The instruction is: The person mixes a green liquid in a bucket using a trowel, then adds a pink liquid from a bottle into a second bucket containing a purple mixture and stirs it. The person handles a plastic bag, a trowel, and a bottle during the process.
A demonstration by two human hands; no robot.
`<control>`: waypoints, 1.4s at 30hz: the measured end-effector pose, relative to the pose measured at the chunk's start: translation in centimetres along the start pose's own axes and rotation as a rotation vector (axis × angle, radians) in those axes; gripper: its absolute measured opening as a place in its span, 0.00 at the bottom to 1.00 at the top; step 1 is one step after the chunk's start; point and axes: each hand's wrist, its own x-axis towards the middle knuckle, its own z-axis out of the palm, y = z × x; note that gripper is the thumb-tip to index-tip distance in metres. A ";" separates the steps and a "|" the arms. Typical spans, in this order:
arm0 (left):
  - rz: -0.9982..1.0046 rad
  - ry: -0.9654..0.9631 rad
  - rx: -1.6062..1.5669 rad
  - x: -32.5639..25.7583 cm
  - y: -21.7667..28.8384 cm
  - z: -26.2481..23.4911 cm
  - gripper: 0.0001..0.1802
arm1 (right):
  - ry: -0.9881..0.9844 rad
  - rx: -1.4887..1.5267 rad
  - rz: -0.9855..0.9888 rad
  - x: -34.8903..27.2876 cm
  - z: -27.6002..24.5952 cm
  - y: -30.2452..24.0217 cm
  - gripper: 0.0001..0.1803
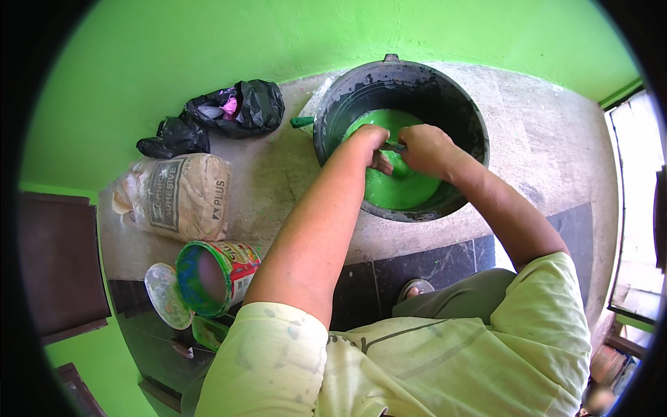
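Both my hands are over a large black bucket [472,132] with bright green liquid paint [406,191] in its bottom. My right hand [429,151] is closed round one end of a thin, dark, flat tool [394,146], whose exact kind is hard to make out. Close to its other end is my left hand [374,144], with bent fingers partly hidden behind the wrist. The fingers seem to close on the same tool, just above the paint. Dark splashes mark the bucket's inner wall.
Left of the bucket, a green handle [302,121] sticks out. Black plastic bags [260,111] and a brown paper sack [201,198] lie along the green wall [278,35]. An opened paint can [236,260] stands nearer, beside its paint-smeared lid [167,295]. A doorway [636,208] is at right.
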 end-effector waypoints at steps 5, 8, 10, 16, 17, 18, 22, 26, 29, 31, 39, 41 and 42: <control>-0.091 0.089 -0.295 2.4 0.3 -1.8 0.12 | 0.175 -0.141 -0.112 -3.7 0.2 -4.1 0.12; -0.038 0.152 -0.563 1.4 0.5 -1.7 0.11 | 0.256 -0.253 -0.171 -5.1 -0.5 -4.9 0.12; 0.015 0.157 -0.569 -0.7 0.8 -0.7 0.12 | 0.267 -0.276 -0.161 -6.0 -1.6 -4.9 0.12; 0.157 -0.138 -0.489 1.1 0.3 -2.6 0.10 | 0.421 -0.342 -0.193 -4.9 -0.6 -4.3 0.11; 0.178 -0.231 -0.410 1.0 0.4 -2.5 0.09 | 0.428 -0.346 -0.185 -4.8 -0.4 -4.0 0.11; 0.173 -0.176 -0.333 0.9 0.4 -2.2 0.09 | 0.395 -0.336 -0.183 -4.9 -0.3 -3.9 0.12; 0.136 0.205 -0.183 -2.0 1.4 -0.5 0.11 | 0.290 -0.298 -0.160 -5.3 -1.3 -3.8 0.14; 0.048 0.365 -0.072 -2.4 2.0 -2.1 0.22 | 0.242 -0.180 -0.107 -3.0 -2.2 -2.1 0.09; 0.112 0.269 0.110 -1.9 1.8 -0.9 0.27 | -0.024 -0.206 0.111 0.4 0.5 1.8 0.08; 0.177 0.190 0.258 -1.1 1.3 0.0 0.31 | -0.502 -0.566 -0.288 3.4 -0.1 2.8 0.10; 0.337 0.016 1.041 -1.3 0.7 0.6 0.30 | -0.285 0.500 0.048 1.3 -2.5 4.1 0.13; 0.443 -0.203 0.925 -2.7 1.0 0.6 0.26 | -0.312 0.445 0.018 0.8 -4.7 5.3 0.13; 0.412 -0.283 0.777 -3.1 1.0 0.5 0.23 | -0.328 0.492 0.033 0.5 -5.9 5.9 0.12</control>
